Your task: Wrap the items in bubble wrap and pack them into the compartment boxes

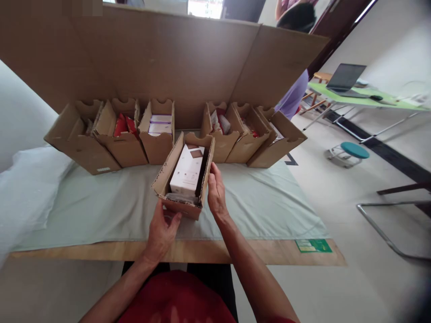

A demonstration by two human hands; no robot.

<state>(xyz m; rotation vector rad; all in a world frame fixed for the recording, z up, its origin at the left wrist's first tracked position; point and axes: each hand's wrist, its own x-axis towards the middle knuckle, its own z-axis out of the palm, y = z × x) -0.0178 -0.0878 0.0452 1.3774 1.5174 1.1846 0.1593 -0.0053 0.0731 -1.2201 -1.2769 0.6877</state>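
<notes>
An open cardboard bin [183, 207] is held at a tilt above the cloth, in front of the row of bins. Inside lies a white box [188, 172] with a brown square print, and a clear plastic-wrapped item [182, 198] sits at the near end. My left hand [163, 228] grips the bin's near left corner, thumb on the front and fingers partly hidden beneath. Along the bin's right wall, my right hand [216, 188] is pressed with its fingers together.
Similar bins stand left [126, 148] and right [220, 146], holding red packets and white boxes, before a tall cardboard panel [161, 58]. A green cloth [111, 202] covers the table. Bubble wrap [30, 188] lies left. Beyond are a laptop table [380, 101], a stool [354, 150] and people behind the panel.
</notes>
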